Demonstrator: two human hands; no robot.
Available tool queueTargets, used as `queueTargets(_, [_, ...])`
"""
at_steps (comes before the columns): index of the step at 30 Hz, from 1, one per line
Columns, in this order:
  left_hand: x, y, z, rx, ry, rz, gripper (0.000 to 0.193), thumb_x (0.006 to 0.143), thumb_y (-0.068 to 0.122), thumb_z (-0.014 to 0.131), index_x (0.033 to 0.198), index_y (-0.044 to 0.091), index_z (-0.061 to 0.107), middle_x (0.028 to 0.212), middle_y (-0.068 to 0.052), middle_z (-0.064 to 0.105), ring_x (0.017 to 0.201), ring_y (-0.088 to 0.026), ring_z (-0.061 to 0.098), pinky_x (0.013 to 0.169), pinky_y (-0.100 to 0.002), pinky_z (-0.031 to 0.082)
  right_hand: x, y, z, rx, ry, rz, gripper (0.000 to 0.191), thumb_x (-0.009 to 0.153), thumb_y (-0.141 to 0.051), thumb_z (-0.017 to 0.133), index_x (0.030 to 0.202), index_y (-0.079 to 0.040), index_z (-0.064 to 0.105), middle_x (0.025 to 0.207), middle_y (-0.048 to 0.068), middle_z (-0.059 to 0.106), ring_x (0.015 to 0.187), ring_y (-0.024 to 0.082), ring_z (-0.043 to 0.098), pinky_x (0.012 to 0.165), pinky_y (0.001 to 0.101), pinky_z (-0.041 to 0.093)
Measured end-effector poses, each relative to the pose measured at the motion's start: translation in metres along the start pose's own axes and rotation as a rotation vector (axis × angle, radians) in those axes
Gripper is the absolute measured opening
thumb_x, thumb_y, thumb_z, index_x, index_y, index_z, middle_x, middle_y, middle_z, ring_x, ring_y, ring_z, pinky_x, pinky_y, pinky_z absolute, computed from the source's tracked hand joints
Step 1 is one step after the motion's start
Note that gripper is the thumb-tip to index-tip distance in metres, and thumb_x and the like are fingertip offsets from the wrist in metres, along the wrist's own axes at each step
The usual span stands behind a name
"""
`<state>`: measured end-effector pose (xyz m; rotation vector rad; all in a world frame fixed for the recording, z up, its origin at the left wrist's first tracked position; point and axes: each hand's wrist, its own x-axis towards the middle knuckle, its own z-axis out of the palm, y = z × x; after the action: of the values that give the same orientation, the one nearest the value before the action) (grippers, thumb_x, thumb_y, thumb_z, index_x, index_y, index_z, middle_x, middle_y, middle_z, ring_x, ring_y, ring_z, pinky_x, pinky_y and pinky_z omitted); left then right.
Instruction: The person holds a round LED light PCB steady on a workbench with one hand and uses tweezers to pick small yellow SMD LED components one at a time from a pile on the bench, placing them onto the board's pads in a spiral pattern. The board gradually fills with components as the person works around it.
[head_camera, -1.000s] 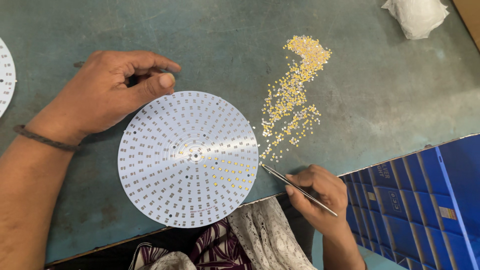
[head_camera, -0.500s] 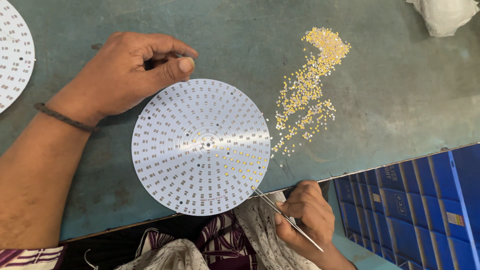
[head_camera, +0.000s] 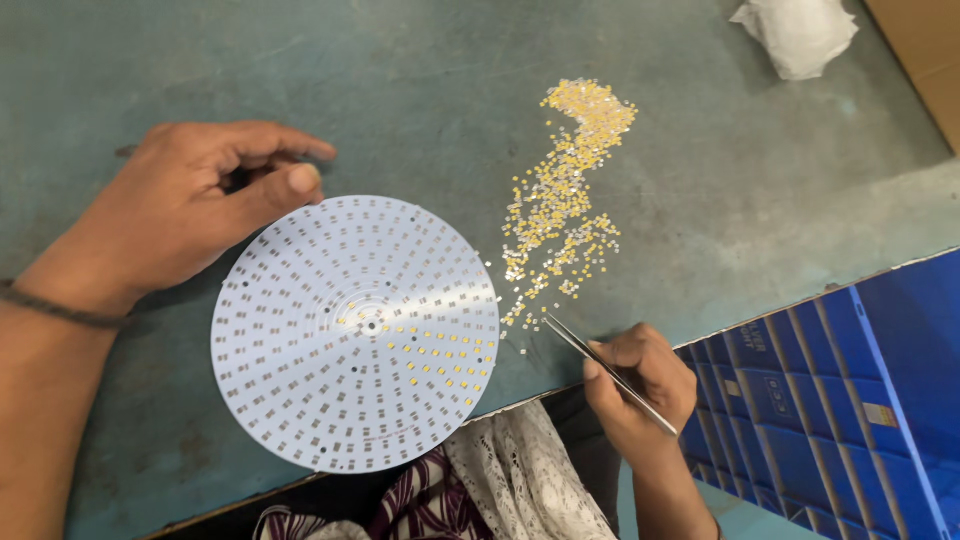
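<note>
We see our left hand (head_camera: 185, 215) resting on the green bench (head_camera: 400, 90) toward its left side, fingers curled loosely with the thumb tip touching the upper left rim of the round white circuit board (head_camera: 355, 335); its grip is together around nothing we can make out. The board lies flat near the front edge of the bench, its lower rim reaching just past that edge, and it is covered in rings of small grey pads, with a patch of yellow chips already seated in the lower right part. Our right hand (head_camera: 640, 385) sits at the front edge of the bench, just right of the board, its grip clamped on thin metal tweezers (head_camera: 605, 370). The tweezers slant up and to the left, and their tip lies at the near end of the pile of tiny yellow chips (head_camera: 570, 200), which trails from there toward the back of the bench. A crumpled white cloth (head_camera: 800, 35) lies near the back right corner. Blue trays (head_camera: 840, 400) stand beyond the bench's front right edge, and patterned fabric (head_camera: 500, 480) shows below the front edge.
</note>
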<state>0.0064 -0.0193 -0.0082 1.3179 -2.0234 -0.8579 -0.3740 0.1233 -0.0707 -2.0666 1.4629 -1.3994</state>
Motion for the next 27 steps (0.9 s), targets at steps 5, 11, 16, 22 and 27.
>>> queueTargets(5, [-0.002, 0.001, 0.000, -0.012, -0.010, -0.050, 0.051, 0.092, 0.046, 0.063, 0.124, 0.007, 0.073, 0.090, -0.005, 0.081, 0.081, -0.016, 0.076, 0.072, -0.032, 0.058, 0.002, 0.002, -0.001, 0.034, -0.049, -0.016, 0.019, 0.079, -0.003, 0.078, 0.079, 0.001, 0.059, 0.076, 0.009, 0.065, 0.067, 0.017, 0.061, 0.063, 0.0278, 0.047])
queueTargets(11, [-0.002, 0.000, 0.000, 0.007, -0.013, -0.061, 0.051, 0.092, 0.046, 0.062, 0.123, 0.007, 0.073, 0.089, -0.005, 0.081, 0.078, -0.016, 0.076, 0.069, -0.032, 0.059, 0.004, -0.001, 0.001, -0.007, -0.069, -0.026, 0.020, 0.078, -0.004, 0.079, 0.078, 0.001, 0.060, 0.077, 0.009, 0.068, 0.066, 0.017, 0.062, 0.060, 0.0273, 0.045])
queueTargets(16, [-0.002, 0.001, 0.000, -0.006, -0.006, -0.064, 0.051, 0.092, 0.047, 0.062, 0.123, 0.008, 0.073, 0.089, -0.005, 0.081, 0.079, -0.016, 0.076, 0.070, -0.031, 0.059, 0.006, -0.004, 0.003, -0.012, -0.073, -0.019, 0.023, 0.080, -0.004, 0.079, 0.077, -0.001, 0.057, 0.077, 0.009, 0.068, 0.069, 0.017, 0.066, 0.061, 0.0269, 0.047])
queueTargets(22, [-0.003, 0.000, 0.000, 0.010, 0.008, 0.004, 0.049, 0.095, 0.045, 0.063, 0.123, 0.006, 0.073, 0.090, -0.006, 0.079, 0.082, -0.016, 0.075, 0.072, -0.031, 0.057, -0.005, -0.023, 0.007, 0.046, -0.088, -0.082, 0.015, 0.078, -0.003, 0.077, 0.082, 0.002, 0.064, 0.073, 0.009, 0.063, 0.067, 0.021, 0.061, 0.065, 0.0321, 0.048])
queueTargets(27, [0.000, -0.002, 0.000, -0.055, 0.011, 0.057, 0.047, 0.098, 0.045, 0.066, 0.121, 0.005, 0.073, 0.088, -0.005, 0.076, 0.081, -0.014, 0.072, 0.072, -0.029, 0.055, -0.026, -0.049, 0.026, 0.077, -0.141, -0.226, 0.019, 0.070, -0.005, 0.077, 0.082, 0.000, 0.064, 0.072, 0.007, 0.059, 0.070, 0.022, 0.059, 0.087, 0.0492, 0.054])
